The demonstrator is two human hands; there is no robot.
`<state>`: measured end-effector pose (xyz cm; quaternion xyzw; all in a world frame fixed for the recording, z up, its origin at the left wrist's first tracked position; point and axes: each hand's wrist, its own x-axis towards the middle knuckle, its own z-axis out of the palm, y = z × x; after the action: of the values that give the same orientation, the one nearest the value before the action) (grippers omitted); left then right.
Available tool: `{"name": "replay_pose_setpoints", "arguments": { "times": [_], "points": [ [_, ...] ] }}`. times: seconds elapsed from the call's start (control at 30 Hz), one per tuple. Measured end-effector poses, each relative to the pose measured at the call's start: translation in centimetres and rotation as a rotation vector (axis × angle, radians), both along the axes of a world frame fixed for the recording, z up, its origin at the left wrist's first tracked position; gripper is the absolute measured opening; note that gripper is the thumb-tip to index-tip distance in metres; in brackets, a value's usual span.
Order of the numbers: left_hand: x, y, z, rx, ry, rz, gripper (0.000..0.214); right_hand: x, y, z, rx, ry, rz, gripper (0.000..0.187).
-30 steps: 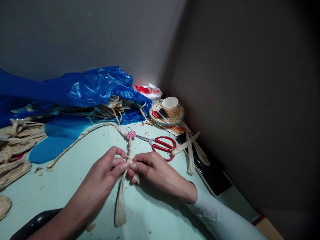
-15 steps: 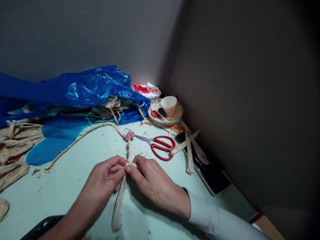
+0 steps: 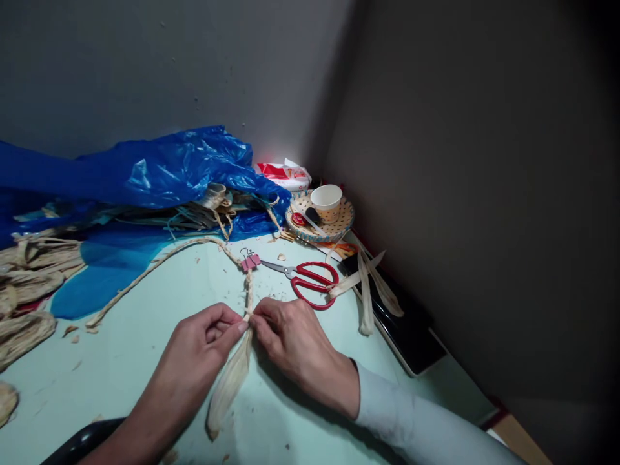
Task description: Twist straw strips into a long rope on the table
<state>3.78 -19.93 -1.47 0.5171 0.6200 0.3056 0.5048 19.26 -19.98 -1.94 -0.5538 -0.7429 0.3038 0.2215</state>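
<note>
My left hand [image 3: 203, 342] and my right hand [image 3: 290, 336] meet in the middle of the pale green table [image 3: 121, 361], both pinching the near end of a braided husk cord [image 3: 159, 261]. Loose pale husk strips [image 3: 227, 387] hang from the pinch point toward me. The braid runs up from my fingers to a pink binder clip [image 3: 250, 261], then curves left across the table. Both hands have thumb and fingers pressed together on the strips.
Red-handled scissors [image 3: 310, 281] lie just beyond my right hand. More husk strips [image 3: 367, 294] rest over a dark flat device [image 3: 402, 323] by the wall. A woven tray [image 3: 320, 223] with a paper cup [image 3: 326, 201] sits in the corner. Blue plastic sheeting [image 3: 145, 174] and husk piles [image 3: 29, 290] fill the left.
My hands have shifted a little along the braid's end, and the loose strips now hang more to the left, toward me. The other things stay where they were.
</note>
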Motion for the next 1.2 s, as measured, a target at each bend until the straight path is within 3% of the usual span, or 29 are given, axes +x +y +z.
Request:
{"name": "replay_pose_setpoints", "arguments": {
  "times": [0.1,0.23,0.4,0.57,0.7,0.83,0.93,1.0,1.1,1.2],
  "points": [
    [0.2,-0.4,-0.1,0.06,0.119,0.017,0.028,-0.1,-0.1,0.1,-0.002,0.028,-0.004,0.025],
    [0.5,-1.1,-0.6,0.301,0.383,-0.014,0.023,-0.1,0.0,-0.1,-0.032,0.184,-0.011,0.03],
    [0.6,-1.6,-1.2,0.561,0.651,-0.142,0.022,-0.1,0.1,-0.5,-0.161,0.355,0.007,0.034],
    [0.6,-2.7,-1.8,0.715,0.808,-0.281,0.029,0.0,0.2,-0.5,-0.305,0.474,0.039,0.034],
    [0.6,-4.0,-3.0,0.791,0.934,-0.375,0.032,0.1,0.4,-0.9,-0.278,0.473,0.018,0.033],
    [0.5,-4.9,-3.6,0.744,0.994,-0.486,0.037,0.2,0.4,-1.6,-0.2,0.434,0.009,0.031],
    [0.2,-4.5,-2.2,0.68,0.828,-0.503,0.032,0.4,0.5,-1.7,-0.222,0.481,0.033,0.03],
    [-0.2,-3.5,-0.7,0.569,0.63,-0.412,0.029,0.6,0.6,-1.4,-0.271,0.557,0.045,0.03],
    [-1.1,-1.6,1.0,0.391,0.373,-0.12,0.029,0.9,0.8,-1.0,-0.379,0.651,0.033,0.031],
    [-1.6,0.0,1.1,0.194,0.204,0.067,0.028,0.9,0.8,-0.9,-0.446,0.711,0.003,0.029]
  ]
}}
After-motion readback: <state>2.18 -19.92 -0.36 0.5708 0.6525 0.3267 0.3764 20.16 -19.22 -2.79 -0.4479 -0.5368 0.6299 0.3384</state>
